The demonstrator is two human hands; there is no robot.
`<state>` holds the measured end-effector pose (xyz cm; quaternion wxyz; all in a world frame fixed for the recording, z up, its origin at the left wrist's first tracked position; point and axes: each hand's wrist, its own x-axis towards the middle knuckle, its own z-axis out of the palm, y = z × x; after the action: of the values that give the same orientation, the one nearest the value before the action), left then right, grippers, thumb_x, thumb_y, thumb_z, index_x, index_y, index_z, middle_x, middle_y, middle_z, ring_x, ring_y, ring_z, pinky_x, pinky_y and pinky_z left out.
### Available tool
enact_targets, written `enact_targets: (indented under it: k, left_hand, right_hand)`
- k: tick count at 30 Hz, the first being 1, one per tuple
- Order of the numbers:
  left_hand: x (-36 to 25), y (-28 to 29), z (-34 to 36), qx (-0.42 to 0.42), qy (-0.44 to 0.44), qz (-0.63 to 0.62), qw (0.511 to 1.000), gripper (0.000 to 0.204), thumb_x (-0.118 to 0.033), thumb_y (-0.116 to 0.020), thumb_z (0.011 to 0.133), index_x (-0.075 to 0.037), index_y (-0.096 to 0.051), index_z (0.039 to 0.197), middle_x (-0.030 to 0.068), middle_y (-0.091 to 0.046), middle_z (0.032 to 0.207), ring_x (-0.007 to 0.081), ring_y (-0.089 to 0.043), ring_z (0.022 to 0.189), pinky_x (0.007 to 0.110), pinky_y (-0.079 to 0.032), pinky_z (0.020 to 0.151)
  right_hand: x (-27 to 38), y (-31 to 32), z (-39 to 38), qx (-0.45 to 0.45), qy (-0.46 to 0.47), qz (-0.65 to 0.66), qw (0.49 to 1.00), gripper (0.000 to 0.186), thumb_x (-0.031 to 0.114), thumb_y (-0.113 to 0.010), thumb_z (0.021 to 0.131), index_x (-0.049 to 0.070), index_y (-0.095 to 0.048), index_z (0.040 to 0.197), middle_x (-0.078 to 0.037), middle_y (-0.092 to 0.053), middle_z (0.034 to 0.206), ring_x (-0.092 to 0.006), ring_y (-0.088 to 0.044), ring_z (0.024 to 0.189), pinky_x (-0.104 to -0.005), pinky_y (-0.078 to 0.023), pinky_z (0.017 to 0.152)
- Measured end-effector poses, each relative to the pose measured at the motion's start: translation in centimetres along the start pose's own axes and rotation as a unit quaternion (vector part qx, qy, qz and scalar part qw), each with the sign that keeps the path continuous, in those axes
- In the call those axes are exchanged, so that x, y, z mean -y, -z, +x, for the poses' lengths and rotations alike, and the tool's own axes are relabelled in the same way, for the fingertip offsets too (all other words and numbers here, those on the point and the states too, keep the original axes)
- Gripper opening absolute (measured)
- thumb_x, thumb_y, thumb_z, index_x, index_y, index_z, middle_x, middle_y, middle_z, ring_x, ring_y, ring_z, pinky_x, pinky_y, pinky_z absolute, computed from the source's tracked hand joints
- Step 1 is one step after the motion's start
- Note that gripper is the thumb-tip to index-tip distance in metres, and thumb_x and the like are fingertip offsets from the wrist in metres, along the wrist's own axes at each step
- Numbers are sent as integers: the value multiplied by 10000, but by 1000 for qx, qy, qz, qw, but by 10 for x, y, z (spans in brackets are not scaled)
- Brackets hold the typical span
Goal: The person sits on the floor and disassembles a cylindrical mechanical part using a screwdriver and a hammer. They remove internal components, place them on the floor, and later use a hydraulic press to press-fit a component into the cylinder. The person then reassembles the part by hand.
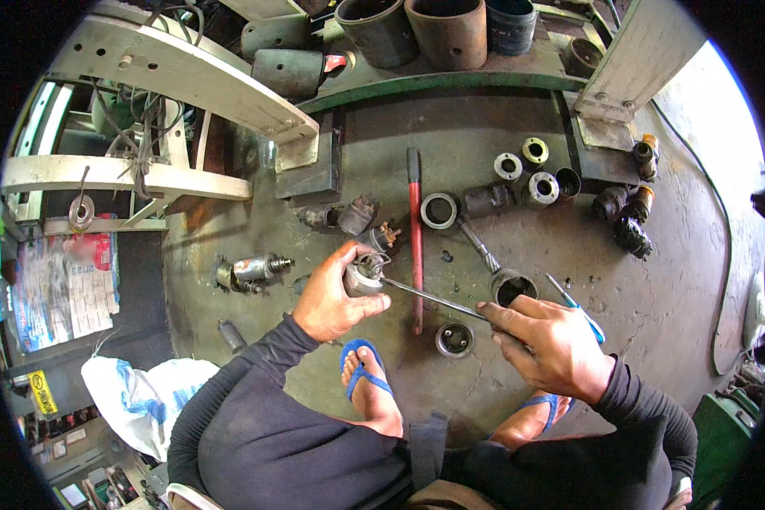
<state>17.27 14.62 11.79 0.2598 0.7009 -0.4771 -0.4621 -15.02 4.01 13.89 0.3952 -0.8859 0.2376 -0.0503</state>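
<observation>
In my left hand point(331, 297) is a short grey metal cylinder part point(364, 280), its wire bracket or clip facing up. The fingers and thumb wrap round its side. My right hand point(552, 340) grips a long thin metal rod tool point(438, 298), whose handle end is hidden in the fist. The rod slants up to the left, and its tip meets the cylinder part's edge near the clip. Beneath it, a long red bar with a black grip point(415, 229) lies on the floor. An open metal ring housing point(515, 287) sits just beyond my right hand.
A blue-handled screwdriver point(588, 323) lies beside my right hand. Round metal caps point(535, 151), dark cylinders point(489, 200) and a starter-like unit point(263, 267) are spread on the concrete floor. A steel frame point(187, 68) stands left; large pipe sleeves point(446, 34) rest on the far bench.
</observation>
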Motion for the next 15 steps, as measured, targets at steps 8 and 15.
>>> enact_targets:
  k: [8,15]
  left_hand:
    - [3,-4,-3,-19,-6,24,1000,647,-121,-896,745,-28,-570,1296,46,-661,1085,138,-629,1002,312,-519,933]
    - [-2,-4,-1,-5,31,118,992,756,-218,-955,661,-3,-606,1296,98,-724,1098,169,-684,1008,336,-546,928]
  right_hand:
    - [5,-8,-6,-13,-4,-7,1000,467,141,-711,842,111,-664,1305,-90,-553,859,-307,-654,763,-424,-549,637]
    - [5,1,-12,-41,-31,67,996,455,32,-720,826,54,-698,1279,-116,-642,885,-306,-664,776,-414,-536,674]
